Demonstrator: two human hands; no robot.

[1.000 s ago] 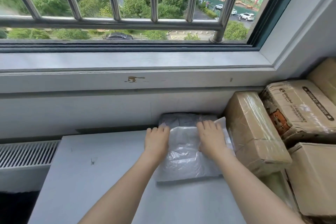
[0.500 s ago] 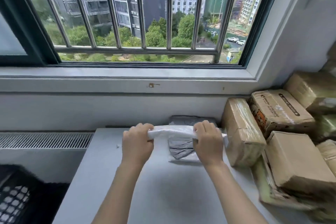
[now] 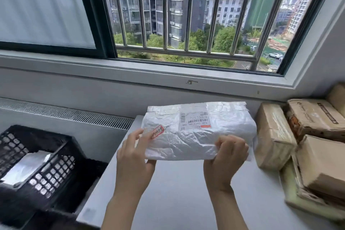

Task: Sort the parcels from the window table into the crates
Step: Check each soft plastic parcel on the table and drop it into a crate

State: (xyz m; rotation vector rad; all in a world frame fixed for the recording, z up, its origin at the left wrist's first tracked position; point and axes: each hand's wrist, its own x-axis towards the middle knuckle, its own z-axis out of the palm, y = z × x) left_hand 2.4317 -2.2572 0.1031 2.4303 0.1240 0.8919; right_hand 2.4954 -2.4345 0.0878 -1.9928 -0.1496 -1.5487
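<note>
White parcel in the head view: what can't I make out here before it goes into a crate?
- White parcel: label print too small and blurred to read; its underside faces away.
- Left hand and right hand: the parcel hides part of each hand's grip.
- Black crate: cut off by the left edge; its wall hides most of the contents.
- Cardboard boxes: stack cut off by the right edge.

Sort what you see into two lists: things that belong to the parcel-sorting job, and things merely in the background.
Part of the job:
white plastic parcel, held by left hand and right hand
black crate holding a silver parcel
taped cardboard boxes
grey table

Just there:
window bars
radiator grille
window sill
</note>
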